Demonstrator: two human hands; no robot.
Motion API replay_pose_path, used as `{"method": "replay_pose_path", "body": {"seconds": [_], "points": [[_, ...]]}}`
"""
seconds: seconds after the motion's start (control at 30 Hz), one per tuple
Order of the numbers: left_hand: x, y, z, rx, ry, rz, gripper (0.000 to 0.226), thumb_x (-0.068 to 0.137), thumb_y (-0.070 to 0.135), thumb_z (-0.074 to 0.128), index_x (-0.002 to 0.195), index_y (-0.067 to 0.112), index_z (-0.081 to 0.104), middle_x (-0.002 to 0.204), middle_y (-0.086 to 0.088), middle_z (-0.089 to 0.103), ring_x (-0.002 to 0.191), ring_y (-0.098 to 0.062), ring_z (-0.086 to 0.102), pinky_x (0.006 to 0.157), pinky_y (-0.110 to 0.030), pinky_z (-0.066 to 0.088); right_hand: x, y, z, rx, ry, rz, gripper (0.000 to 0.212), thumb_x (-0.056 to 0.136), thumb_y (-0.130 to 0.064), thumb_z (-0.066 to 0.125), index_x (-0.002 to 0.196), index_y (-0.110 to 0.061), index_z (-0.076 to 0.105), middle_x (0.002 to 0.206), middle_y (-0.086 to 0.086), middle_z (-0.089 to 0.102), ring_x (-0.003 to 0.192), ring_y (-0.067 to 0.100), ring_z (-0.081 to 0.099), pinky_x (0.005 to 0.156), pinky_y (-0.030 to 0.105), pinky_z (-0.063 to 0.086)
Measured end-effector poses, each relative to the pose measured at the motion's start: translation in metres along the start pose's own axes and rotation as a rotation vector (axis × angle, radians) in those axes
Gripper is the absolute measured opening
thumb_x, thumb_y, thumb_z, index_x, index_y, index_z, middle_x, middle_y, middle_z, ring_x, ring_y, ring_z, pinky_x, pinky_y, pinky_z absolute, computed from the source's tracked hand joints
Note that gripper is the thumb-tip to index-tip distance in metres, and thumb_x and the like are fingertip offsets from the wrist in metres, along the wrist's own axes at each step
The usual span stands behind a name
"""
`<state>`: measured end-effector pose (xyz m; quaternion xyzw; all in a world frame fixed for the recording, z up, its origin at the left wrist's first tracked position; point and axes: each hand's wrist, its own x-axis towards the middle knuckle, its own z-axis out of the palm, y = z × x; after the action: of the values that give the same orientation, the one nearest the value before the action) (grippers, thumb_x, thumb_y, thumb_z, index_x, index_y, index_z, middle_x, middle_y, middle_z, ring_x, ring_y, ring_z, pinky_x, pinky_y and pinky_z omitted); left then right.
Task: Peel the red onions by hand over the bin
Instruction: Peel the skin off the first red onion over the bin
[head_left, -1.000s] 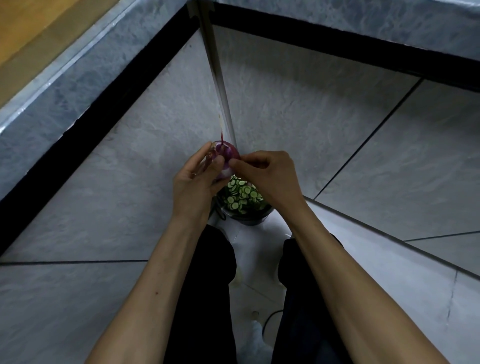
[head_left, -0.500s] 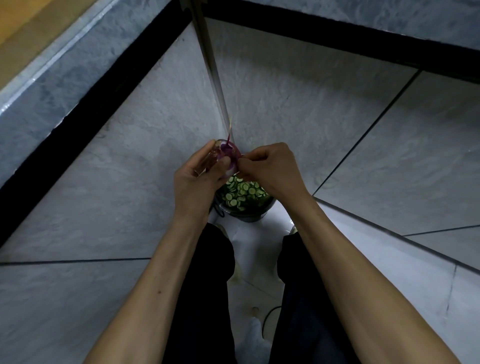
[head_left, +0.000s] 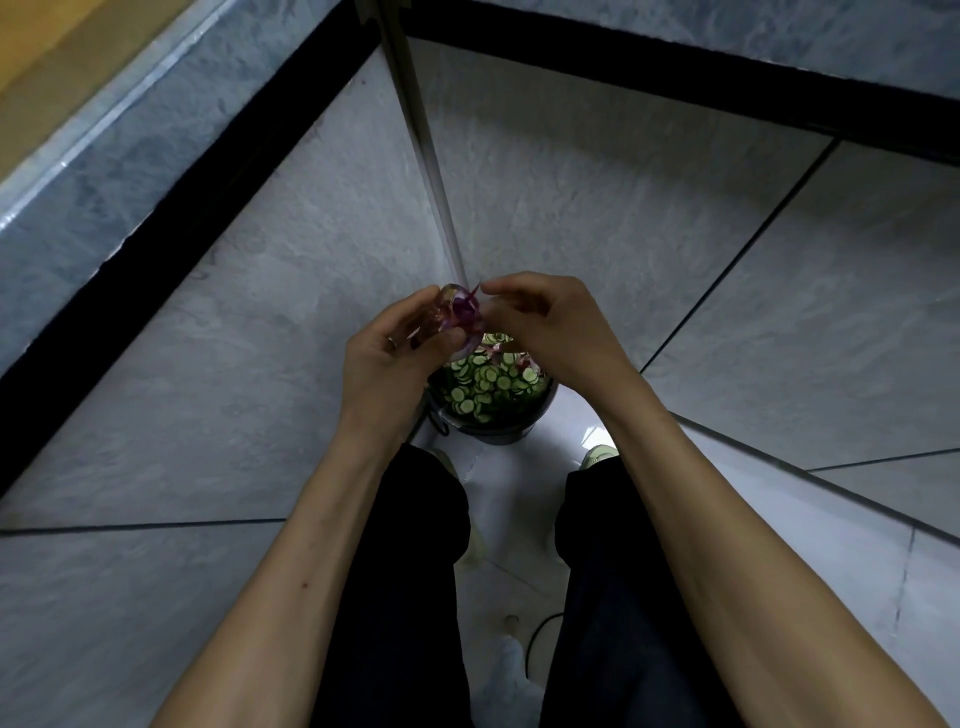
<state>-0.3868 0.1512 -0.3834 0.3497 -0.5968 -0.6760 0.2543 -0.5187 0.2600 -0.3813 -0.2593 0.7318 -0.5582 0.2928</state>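
Onion (head_left: 460, 310) half hidden in left hand (head_left: 392, 356); right hand (head_left: 545, 325) pinching skin.

The onion (head_left: 460, 312) in the left hand (head_left: 395, 353) was purple-red with a glossy, paler patch. Below the hands, the bin (head_left: 498, 431) was black, filled with green-rimmed pale round slices (head_left: 485, 384). The trousers (head_left: 410, 571) were black, and the surrounding wall tiles (head_left: 260, 338) mottled grey with dark seams.
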Motion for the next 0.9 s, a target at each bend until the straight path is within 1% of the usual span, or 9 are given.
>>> {"method": "replay_pose_path", "body": {"seconds": [0.13, 0.23, 0.33, 0.57, 0.67, 0.7, 0.77, 0.8, 0.9], "points": [[0.002, 0.003, -0.003, 0.056, -0.056, 0.040, 0.044, 0.075, -0.015, 0.075, 0.109, 0.011, 0.068, 0.092, 0.007, 0.077, 0.088, -0.009, 0.072, 0.086, -0.029, 0.059, 0.000, -0.001, 0.005, -0.042, -0.097, -0.040, 0.032, 0.089, -0.024, 0.070, 0.121, -0.021, 0.069, 0.108, -0.005, 0.073, 0.100, 0.005, 0.068, 0.093, 0.033, 0.055], [0.000, 0.007, -0.003, 0.062, -0.073, 0.052, 0.040, 0.074, -0.011, 0.076, 0.104, 0.016, 0.070, 0.090, 0.007, 0.078, 0.089, -0.014, 0.072, 0.094, -0.042, 0.057, -0.003, 0.000, 0.008, 0.036, 0.035, -0.081, 0.024, 0.089, -0.016, 0.071, 0.112, -0.014, 0.074, 0.103, -0.004, 0.074, 0.096, 0.005, 0.070, 0.090, 0.028, 0.055], [0.000, 0.009, -0.005, 0.101, -0.073, 0.073, 0.040, 0.077, -0.010, 0.076, 0.105, 0.017, 0.071, 0.090, 0.009, 0.078, 0.092, -0.015, 0.071, 0.097, -0.046, 0.056, -0.006, -0.001, 0.011, 0.078, 0.145, -0.124, 0.014, 0.087, -0.011, 0.071, 0.100, -0.009, 0.077, 0.091, -0.001, 0.076, 0.084, 0.006, 0.072, 0.082, 0.023, 0.057], [-0.007, -0.001, 0.004, -0.117, 0.116, 0.012, 0.041, 0.084, -0.011, 0.071, 0.120, 0.006, 0.063, 0.098, -0.003, 0.073, 0.084, -0.005, 0.071, 0.078, -0.019, 0.056, -0.008, -0.002, 0.026, 0.230, 0.294, -0.082, 0.010, 0.088, -0.006, 0.068, 0.083, -0.005, 0.077, 0.079, -0.003, 0.075, 0.074, 0.012, 0.072, 0.072, 0.030, 0.061], [-0.009, -0.008, 0.001, -0.137, 0.095, -0.010, 0.042, 0.086, -0.010, 0.070, 0.122, 0.012, 0.064, 0.102, 0.000, 0.076, 0.093, -0.013, 0.072, 0.086, -0.031, 0.057, -0.011, 0.001, 0.030, 0.235, 0.276, -0.027, 0.011, 0.089, -0.006, 0.066, 0.080, -0.005, 0.073, 0.078, -0.006, 0.071, 0.071, 0.001, 0.069, 0.068, 0.016, 0.054], [-0.009, -0.009, 0.000, -0.128, 0.075, 0.002, 0.044, 0.084, -0.010, 0.072, 0.121, 0.013, 0.064, 0.106, 0.000, 0.076, 0.098, -0.017, 0.072, 0.091, -0.039, 0.057, -0.012, 0.004, 0.031, 0.222, 0.268, -0.009, 0.010, 0.089, -0.008, 0.067, 0.080, -0.008, 0.072, 0.078, -0.005, 0.071, 0.072, 0.000, 0.068, 0.069, 0.017, 0.054], [-0.009, -0.011, -0.004, -0.110, 0.039, 0.053, 0.048, 0.075, -0.007, 0.077, 0.116, 0.016, 0.065, 0.115, -0.005, 0.074, 0.109, -0.025, 0.070, 0.100, -0.050, 0.054, -0.013, 0.010, 0.032, 0.223, 0.239, 0.040, 0.002, 0.088, -0.015, 0.068, 0.088, -0.015, 0.070, 0.086, -0.002, 0.072, 0.080, 0.007, 0.070, 0.079, 0.032, 0.058], [-0.007, -0.011, -0.005, -0.083, 0.027, 0.090, 0.049, 0.072, -0.004, 0.077, 0.114, 0.018, 0.066, 0.118, -0.007, 0.072, 0.114, -0.028, 0.068, 0.102, -0.051, 0.052, -0.013, 0.011, 0.031, 0.238, 0.217, 0.078, 0.009, 0.087, -0.018, 0.069, 0.096, -0.016, 0.069, 0.091, -0.002, 0.072, 0.085, 0.011, 0.071, 0.083, 0.037, 0.059], [-0.004, -0.011, -0.007, 0.053, -0.027, 0.226, 0.052, 0.069, -0.007, 0.075, 0.112, 0.020, 0.064, 0.120, -0.007, 0.067, 0.120, -0.023, 0.065, 0.105, -0.041, 0.051, -0.011, 0.007, 0.026, 0.373, 0.114, 0.150, 0.025, 0.090, -0.018, 0.068, 0.114, -0.012, 0.066, 0.098, -0.001, 0.073, 0.093, 0.015, 0.072, 0.088, 0.036, 0.058]]}}
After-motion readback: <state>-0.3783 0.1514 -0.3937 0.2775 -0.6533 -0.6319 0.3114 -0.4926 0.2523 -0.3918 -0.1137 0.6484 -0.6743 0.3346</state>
